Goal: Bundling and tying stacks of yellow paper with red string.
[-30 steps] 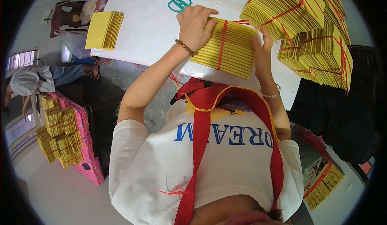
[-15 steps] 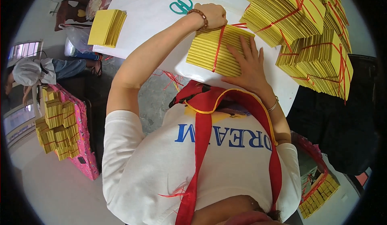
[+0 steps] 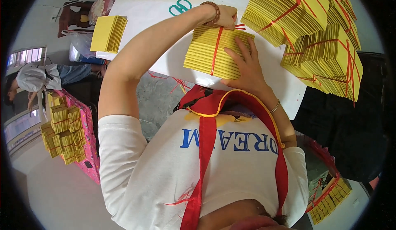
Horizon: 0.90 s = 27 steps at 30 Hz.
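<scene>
Upper center: right hand (image 3: 249, 73) is spread on bundle (image 3: 200, 50); left hand (image 3: 226, 17) curls at its top edge, can't tell grip.

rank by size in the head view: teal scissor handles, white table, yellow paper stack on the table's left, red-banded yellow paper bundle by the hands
1. White table
2. Red-banded yellow bundle
3. Left yellow stack
4. Teal scissor handles
</scene>
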Available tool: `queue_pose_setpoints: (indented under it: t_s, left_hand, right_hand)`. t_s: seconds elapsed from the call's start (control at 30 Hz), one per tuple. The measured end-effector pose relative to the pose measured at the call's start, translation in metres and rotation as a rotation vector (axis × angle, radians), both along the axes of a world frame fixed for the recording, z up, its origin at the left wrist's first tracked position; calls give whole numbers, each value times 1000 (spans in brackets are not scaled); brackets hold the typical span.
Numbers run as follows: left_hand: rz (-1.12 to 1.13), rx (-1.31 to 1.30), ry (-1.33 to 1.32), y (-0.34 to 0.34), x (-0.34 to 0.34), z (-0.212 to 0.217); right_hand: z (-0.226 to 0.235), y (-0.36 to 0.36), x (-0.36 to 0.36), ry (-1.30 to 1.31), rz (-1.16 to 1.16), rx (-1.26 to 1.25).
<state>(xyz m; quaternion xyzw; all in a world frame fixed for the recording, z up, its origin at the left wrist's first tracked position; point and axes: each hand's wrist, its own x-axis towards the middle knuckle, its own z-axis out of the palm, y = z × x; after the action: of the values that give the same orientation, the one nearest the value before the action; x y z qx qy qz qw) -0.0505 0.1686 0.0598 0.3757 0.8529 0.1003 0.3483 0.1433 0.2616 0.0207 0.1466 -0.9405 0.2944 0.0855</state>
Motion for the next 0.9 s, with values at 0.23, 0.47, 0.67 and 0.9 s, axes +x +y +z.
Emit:
queue_pose_setpoints:
  t_s: [0.23, 0.47, 0.67, 0.9]
  left_hand:
    - [-103, -385, -189, 27, -10, 5]
    - [-123, -577, -145, 38, -9, -5]
    - [-318, -503, -73, 39, -9, -14]
    - [100, 55, -435, 10, -6, 6]
  right_hand:
    - [-4, 2, 1, 27, 9, -18]
    - [-7, 3, 2, 33, 12, -19]
    - [-8, 3, 0, 25, 10, -38]
    - [-1, 4, -4, -5, 31, -45]
